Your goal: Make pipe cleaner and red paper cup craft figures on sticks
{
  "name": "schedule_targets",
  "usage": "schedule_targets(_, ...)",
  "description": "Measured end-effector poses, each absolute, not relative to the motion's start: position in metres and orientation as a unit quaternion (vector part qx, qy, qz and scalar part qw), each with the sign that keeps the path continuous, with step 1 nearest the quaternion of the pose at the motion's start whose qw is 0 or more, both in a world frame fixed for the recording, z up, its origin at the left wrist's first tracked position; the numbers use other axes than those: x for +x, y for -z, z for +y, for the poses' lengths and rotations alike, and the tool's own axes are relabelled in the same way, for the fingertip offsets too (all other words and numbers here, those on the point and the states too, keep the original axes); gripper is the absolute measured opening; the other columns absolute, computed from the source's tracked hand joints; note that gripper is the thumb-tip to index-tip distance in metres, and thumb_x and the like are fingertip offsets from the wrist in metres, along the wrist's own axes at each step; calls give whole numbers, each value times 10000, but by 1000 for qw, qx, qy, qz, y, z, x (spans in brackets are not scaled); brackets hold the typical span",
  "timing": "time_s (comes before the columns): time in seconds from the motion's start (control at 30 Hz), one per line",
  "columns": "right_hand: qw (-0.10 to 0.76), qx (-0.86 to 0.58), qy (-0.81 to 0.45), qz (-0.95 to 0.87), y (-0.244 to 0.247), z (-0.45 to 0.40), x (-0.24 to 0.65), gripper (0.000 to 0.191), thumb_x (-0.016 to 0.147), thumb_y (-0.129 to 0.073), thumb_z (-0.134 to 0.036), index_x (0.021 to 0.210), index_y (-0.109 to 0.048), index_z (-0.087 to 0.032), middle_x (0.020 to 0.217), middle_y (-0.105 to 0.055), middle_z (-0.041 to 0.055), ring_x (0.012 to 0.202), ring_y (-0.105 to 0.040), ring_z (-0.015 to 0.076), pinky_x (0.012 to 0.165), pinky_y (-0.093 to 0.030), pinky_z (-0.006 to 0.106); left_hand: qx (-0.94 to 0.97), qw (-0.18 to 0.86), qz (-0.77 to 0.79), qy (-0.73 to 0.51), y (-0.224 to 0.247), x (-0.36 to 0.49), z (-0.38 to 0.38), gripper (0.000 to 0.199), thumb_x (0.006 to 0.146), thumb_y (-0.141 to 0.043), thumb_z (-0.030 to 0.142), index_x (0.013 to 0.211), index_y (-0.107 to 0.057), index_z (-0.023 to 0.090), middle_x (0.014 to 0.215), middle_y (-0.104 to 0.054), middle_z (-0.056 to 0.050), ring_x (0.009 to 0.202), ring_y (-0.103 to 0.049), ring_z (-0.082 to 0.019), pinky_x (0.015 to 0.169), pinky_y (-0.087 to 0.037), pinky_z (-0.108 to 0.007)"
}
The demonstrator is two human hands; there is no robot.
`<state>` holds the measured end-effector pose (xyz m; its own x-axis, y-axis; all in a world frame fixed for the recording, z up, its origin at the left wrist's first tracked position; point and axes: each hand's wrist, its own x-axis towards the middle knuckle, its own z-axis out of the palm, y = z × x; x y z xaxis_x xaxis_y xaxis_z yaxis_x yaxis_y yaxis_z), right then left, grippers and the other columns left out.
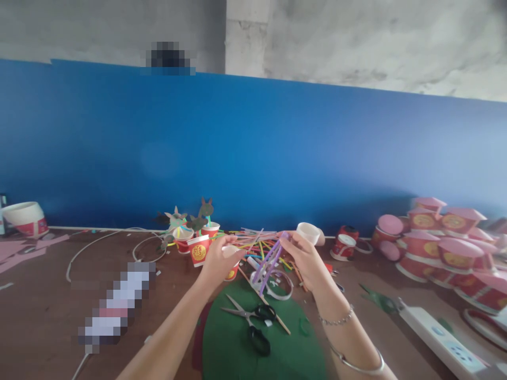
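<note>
My left hand [217,258] is curled around a small red-and-white paper cup [232,273] with a yellow print, and it partly covers the cup. Several thin purple strips [266,264] are pinched in my right hand [304,254] and hang down over the work mat. Under them lies a roll of clear tape [282,287]. Black-handled scissors [250,314] lie spread on the green mat [233,353], with a thin wooden stick [277,314] beside them. Behind both hands spreads a pile of coloured straws [257,240].
Decorated cups [198,250] with dark animal cutouts stand left of centre. Stacked red cups with pink tops [439,248] fill the right side. A white power strip [439,338] lies at front right. A blue partition [253,153] bounds the table's back; a person's head shows above it.
</note>
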<state>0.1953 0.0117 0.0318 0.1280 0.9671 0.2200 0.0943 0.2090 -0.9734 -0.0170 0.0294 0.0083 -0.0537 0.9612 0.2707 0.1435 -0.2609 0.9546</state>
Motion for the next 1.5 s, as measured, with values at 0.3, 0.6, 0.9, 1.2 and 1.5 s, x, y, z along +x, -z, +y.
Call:
schedule_targets(0.3, 616, -457, -403, -499, -34, 11, 192, 392, 679, -716, -469, 939, -636, -187, 632, -518, -23, 533, -448, 104, 453, -328, 227, 700, 222, 481, -478, 3, -10, 26, 232, 824, -542, 378, 949, -625, 202, 1002, -664, -69, 996, -590, -243, 893, -441, -395)
schedule_targets(0.6, 621, -447, -440, -469, -38, 8, 190, 285, 676, -719, -330, 902, -636, -177, 677, -534, -25, 556, -442, 93, 505, -344, 239, 693, 93, 650, -296, 23, -16, 30, 771, 656, -706, 336, 1315, -365, 125, 1281, -501, -196, 1209, -437, -400, 960, -357, -492)
schedule_targets(0.9, 593, -437, -452, -503, -41, 3, 189, 166, 688, -668, -271, 796, -573, -190, 648, -498, -39, 568, -430, 102, 515, -350, 237, 737, 100, 572, -346, 31, -10, 30, 704, 672, -677, 210, 1279, -328, 141, 1214, -498, -182, 1173, -490, -344, 937, -416, -454)
schedule_targets(1.2, 621, -409, -406, -531, -43, 4, 188, 103, 695, -583, -207, 784, -532, -206, 653, -492, -37, 554, -420, 98, 499, -326, 229, 823, 164, 327, -436, 20, -5, 20, 669, 671, -637, 90, 1254, -330, 205, 1220, -487, -138, 1185, -482, -276, 979, -419, -436)
schedule_targets(1.5, 515, -464, -253, -675, -38, 0, 178, 130, 669, -499, -101, 749, -546, -193, 692, -547, -23, 595, -468, 114, 547, -368, 235, 805, 287, 306, -420, 2, -5, 10, 706, 660, -660, 103, 1293, -378, 237, 1295, -486, -115, 1199, -473, -276, 998, -414, -438)
